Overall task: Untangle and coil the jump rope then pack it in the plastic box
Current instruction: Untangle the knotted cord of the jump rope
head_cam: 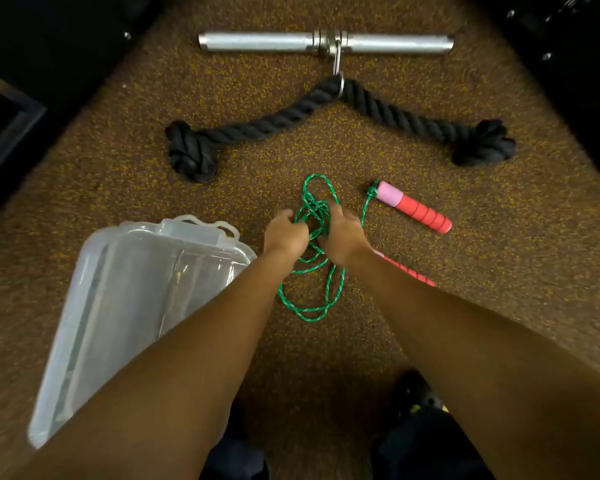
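Note:
The green jump rope [312,299] lies in a tangle on the brown speckled floor. My left hand [285,233] and my right hand [343,233] both grip strands at the knot in its middle. One red and pink handle [414,206] lies free to the right, tied to the rope's end. The second red handle [407,271] is partly hidden under my right forearm. The clear plastic box [129,306] sits closed at the left, its far end beside my left wrist and its near end under my left arm.
A thick black rope attachment [291,119] lies across the floor beyond the tangle, clipped to a metal bar [257,41] farther back. Dark gym equipment stands at the far left [21,81] and far right [575,64]. My shoes [423,410] are at the bottom.

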A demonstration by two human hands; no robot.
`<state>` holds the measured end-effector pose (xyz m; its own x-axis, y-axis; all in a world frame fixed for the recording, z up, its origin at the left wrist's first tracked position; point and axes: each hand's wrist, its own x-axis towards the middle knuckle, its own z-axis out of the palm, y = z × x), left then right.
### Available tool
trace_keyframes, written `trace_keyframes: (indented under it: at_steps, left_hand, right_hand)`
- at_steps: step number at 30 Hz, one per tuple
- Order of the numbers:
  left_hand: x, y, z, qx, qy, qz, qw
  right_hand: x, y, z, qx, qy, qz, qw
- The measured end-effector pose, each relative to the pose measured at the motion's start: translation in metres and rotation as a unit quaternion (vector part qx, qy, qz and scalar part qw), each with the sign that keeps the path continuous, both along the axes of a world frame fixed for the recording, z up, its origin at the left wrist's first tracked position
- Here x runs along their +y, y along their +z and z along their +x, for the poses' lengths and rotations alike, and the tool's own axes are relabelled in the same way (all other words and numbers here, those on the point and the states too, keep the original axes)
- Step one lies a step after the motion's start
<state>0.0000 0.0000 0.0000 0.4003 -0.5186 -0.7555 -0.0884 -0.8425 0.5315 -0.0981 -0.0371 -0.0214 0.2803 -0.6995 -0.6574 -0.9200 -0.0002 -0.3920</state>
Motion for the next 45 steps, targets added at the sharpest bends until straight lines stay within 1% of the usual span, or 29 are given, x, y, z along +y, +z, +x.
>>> trace_keyframes:
  at_steps: [3,6,9,13,19,24,28,30,33,36,38,42,44,45]
  left_hand:
    - [-0.002,-0.011,0.000,0.014,0.031,0.014,0.999]
    - [-0.002,-0.021,-0.006,0.083,0.077,0.024,0.993]
    - [-0.001,-0.019,-0.015,0.110,0.087,0.049,0.989]
    - [0.006,-0.003,-0.021,0.123,0.030,0.050,0.991]
    - [0.017,0.030,-0.018,0.101,-0.042,0.047,0.993]
    - [0.024,0.059,-0.013,0.096,-0.077,-0.009,0.992]
    - [0.032,0.098,-0.010,0.113,-0.076,-0.035,0.990]
    - [0.041,0.116,-0.010,0.100,-0.087,-0.050,0.990]
    - [0.059,0.144,-0.012,0.049,-0.130,-0.082,0.987]
    - [0.076,0.171,-0.012,0.005,-0.147,-0.162,0.976]
    - [0.081,0.185,-0.011,-0.028,-0.163,-0.208,0.964]
    - [0.093,0.215,-0.018,-0.061,-0.214,-0.224,0.949]
    - [0.097,0.228,-0.022,-0.081,-0.217,-0.243,0.942]
    - [0.098,0.234,-0.024,-0.074,-0.213,-0.259,0.939]
  right_hand:
    - [-0.002,-0.004,0.002,0.016,0.001,0.036,0.999]
    - [0.001,-0.007,0.001,0.029,-0.014,0.057,0.998]
    - [0.006,-0.006,-0.002,0.023,-0.026,0.056,0.998]
    - [0.008,0.008,-0.006,-0.001,-0.027,0.087,0.996]
    - [0.018,0.033,-0.012,-0.019,-0.046,0.107,0.993]
    - [0.020,0.060,-0.029,-0.096,-0.082,0.121,0.985]
    - [0.023,0.102,-0.035,-0.159,-0.087,0.120,0.976]
    - [0.030,0.125,-0.035,-0.198,-0.094,0.116,0.969]
    - [0.038,0.163,-0.036,-0.230,-0.088,0.096,0.964]
    - [0.048,0.208,-0.037,-0.255,-0.068,0.092,0.960]
    - [0.054,0.238,-0.039,-0.256,-0.046,0.096,0.961]
    - [0.067,0.291,-0.048,-0.271,-0.023,0.099,0.957]
    - [0.069,0.312,-0.055,-0.283,-0.021,0.091,0.955]
    - [0.070,0.320,-0.059,-0.291,-0.024,0.088,0.952]
